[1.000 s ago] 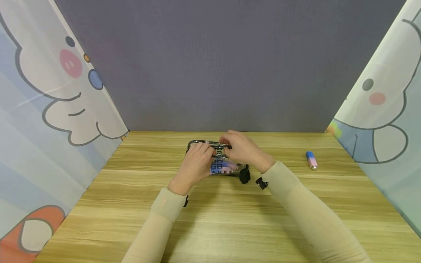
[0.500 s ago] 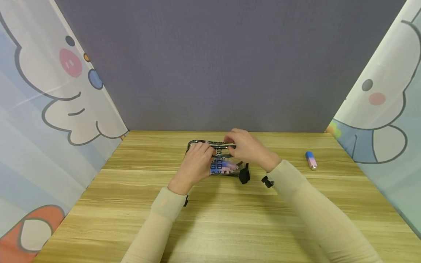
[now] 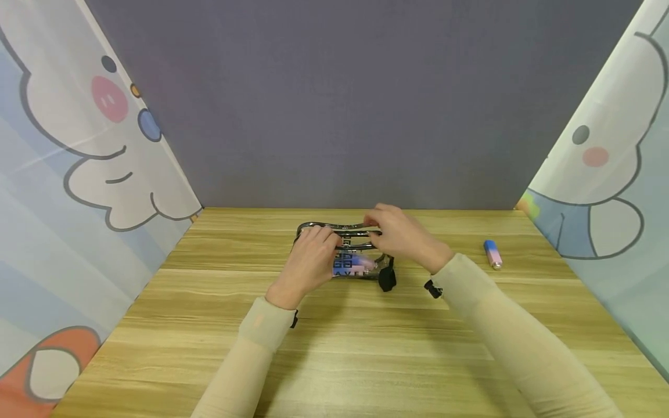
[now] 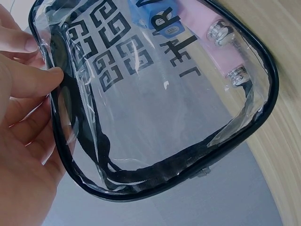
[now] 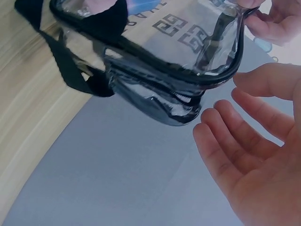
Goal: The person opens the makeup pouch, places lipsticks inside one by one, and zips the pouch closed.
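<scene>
A clear zip pouch point(image 3: 351, 262) with black piping and dark lettering stands on the table in the head view. Inside lie pink-and-blue sticks with silver ends, a pink one point(image 4: 202, 19) showing in the left wrist view. My left hand point(image 3: 312, 258) grips the pouch's upper edge, thumb over the black rim. At the pouch's upper right corner is my right hand point(image 3: 399, 232). Its relaxed fingers point(image 5: 221, 150) and thumb stand apart right beside the black-trimmed corner in the right wrist view, with nothing visible between them. A black strap point(image 5: 70, 66) hangs from the pouch's end.
A blue-and-pink stick point(image 3: 492, 254) with a silver end lies on the wooden table point(image 3: 334, 360) to the right. A grey panel point(image 3: 334, 104) rises behind the table. Cartoon-printed curtains point(image 3: 617, 191) flank both sides.
My right hand has moved a little to the right along the pouch's top, baring more of its black rims. The left hand keeps its grip in place.
</scene>
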`<state>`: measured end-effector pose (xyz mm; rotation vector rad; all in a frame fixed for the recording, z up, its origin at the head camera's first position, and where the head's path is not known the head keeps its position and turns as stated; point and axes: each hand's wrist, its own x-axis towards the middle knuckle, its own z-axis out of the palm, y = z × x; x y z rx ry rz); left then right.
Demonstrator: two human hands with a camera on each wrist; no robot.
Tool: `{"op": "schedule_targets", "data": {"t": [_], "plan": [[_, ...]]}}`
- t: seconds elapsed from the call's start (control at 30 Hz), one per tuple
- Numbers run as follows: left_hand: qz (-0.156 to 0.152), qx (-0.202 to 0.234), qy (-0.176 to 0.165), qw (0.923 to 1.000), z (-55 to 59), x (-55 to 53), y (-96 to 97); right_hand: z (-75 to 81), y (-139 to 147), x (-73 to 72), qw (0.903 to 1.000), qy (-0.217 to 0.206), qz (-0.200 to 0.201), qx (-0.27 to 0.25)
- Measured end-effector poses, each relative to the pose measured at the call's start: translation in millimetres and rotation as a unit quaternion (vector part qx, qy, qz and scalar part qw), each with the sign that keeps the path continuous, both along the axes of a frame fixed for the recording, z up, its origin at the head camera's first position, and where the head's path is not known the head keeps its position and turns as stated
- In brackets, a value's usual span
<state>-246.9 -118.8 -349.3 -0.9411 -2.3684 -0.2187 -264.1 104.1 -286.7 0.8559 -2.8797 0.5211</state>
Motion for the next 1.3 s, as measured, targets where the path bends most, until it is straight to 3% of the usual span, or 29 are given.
{"op": "schedule_targets", "data": {"t": [0.7, 1.3], "plan": [[-0.004, 0.005, -0.004, 1.0, -2.0, -1.7, -0.1, -11.3, 44, -6.0, 0.9983, 0.019, -0.045, 0.031], [-0.006, 0.002, -0.005, 1.0, -1.7, -2.3, -0.1, -33.0, 97, -17.0, 0.9936, -0.049, -0.099, 0.024]]}}
